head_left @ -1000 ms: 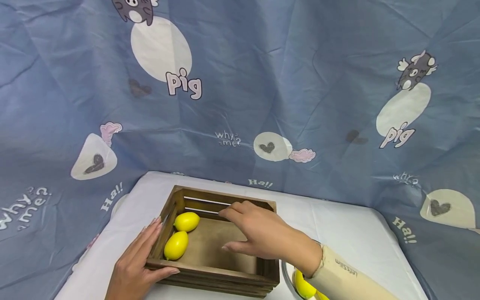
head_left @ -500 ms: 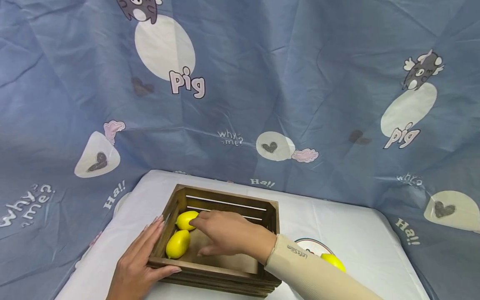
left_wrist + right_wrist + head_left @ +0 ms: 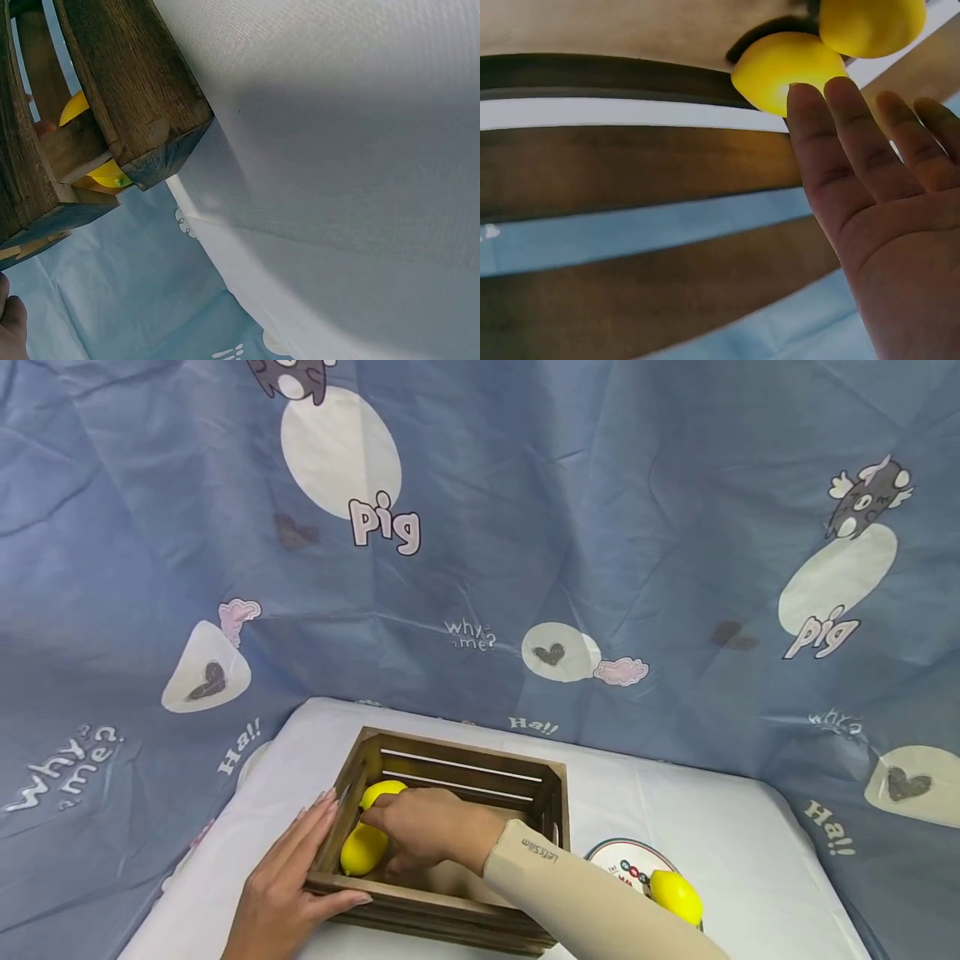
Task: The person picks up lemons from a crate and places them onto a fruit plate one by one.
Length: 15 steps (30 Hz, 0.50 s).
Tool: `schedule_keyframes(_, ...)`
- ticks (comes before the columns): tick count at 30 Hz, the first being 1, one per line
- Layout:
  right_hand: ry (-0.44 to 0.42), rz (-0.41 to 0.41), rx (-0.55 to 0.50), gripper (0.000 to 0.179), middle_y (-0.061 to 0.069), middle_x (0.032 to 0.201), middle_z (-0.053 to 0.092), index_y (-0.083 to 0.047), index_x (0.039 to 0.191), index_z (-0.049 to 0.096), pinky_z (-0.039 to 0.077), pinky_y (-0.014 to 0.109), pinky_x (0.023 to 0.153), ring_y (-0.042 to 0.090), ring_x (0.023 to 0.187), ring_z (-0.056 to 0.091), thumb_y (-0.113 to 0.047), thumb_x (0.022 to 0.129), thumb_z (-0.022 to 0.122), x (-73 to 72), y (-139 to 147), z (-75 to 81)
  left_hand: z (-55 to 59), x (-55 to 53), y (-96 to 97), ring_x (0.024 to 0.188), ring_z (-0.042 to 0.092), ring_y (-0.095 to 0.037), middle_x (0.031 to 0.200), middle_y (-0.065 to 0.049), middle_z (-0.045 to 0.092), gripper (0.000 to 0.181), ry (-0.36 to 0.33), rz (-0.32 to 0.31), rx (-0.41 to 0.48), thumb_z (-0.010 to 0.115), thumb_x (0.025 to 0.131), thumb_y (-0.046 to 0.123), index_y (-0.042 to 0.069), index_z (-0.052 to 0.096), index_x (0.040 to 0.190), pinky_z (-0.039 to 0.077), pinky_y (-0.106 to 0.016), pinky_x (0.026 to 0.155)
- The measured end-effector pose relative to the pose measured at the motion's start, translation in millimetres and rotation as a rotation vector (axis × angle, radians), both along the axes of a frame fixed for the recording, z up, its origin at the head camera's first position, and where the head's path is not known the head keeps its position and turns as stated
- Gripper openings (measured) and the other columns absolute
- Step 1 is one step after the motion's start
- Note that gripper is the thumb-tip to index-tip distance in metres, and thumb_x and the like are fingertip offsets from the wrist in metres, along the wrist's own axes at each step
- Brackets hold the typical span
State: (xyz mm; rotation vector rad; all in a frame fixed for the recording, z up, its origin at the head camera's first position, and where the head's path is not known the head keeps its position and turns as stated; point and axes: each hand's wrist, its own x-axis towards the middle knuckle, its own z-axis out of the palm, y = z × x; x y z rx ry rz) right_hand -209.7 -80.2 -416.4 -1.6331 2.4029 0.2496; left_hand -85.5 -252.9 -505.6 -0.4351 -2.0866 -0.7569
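Brown slatted wooden crate (image 3: 435, 913) on white-covered desk (image 3: 675, 806); two smooth yellow oval lemons (image 3: 363, 850) inside, left end. Right hand (image 3: 429, 827) beside them, fingers extended, grasp-free, contact unclear. Left hand (image 3: 281, 881), fingers straight, rests against crate's near-left corner.

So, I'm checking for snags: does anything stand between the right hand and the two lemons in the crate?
Nothing visible does. The right hand is inside the crate, and its fingers are right by the lemons with no slat between. Whether they touch, I can't tell.
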Motion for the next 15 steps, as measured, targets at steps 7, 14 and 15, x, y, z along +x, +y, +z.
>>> schedule_keyframes(7, -0.04, -0.008, -0.018, 0.064, -0.013, 0.135, 0.063, -0.025, 0.144, 0.062, 0.053, 0.019, 0.101, 0.001, 0.113, 0.062, -0.043, 0.088, 0.086, -4.0, -9, -13.5, 1.9, 0.2, -0.5, 0.144, 0.048, -0.019, 0.147, -0.024, 0.058, 0.102, -0.02, 0.003, -0.004, 0.07, 0.082, 0.074, -0.008, 0.059, 0.142, 0.034, -0.027, 0.124)
schedule_keyframes(14, -0.013, 0.006, -0.039, 0.054, -0.016, 0.127, 0.064, -0.027, 0.133, 0.065, 0.056, 0.019, 0.094, 0.001, 0.104, 0.063, -0.045, 0.087, 0.086, -1.4, -14, -23.9, 1.4, -0.1, -0.1, 0.144, 0.049, -0.021, 0.147, -0.024, 0.058, 0.102, -0.014, -0.003, -0.008, 0.07, 0.082, 0.073, -0.009, 0.06, 0.142, 0.034, -0.029, 0.124)
schedule_keyframes(15, -0.008, 0.006, -0.041, 0.053, -0.016, 0.125, 0.064, -0.027, 0.132, 0.066, 0.056, 0.019, 0.092, 0.001, 0.102, 0.063, -0.045, 0.087, 0.087, -1.2, -15, -25.3, 1.5, 0.2, 0.1, 0.144, 0.048, -0.02, 0.146, -0.025, 0.058, 0.102, -0.015, -0.001, -0.008, 0.07, 0.082, 0.073, -0.01, 0.06, 0.141, 0.034, -0.029, 0.124)
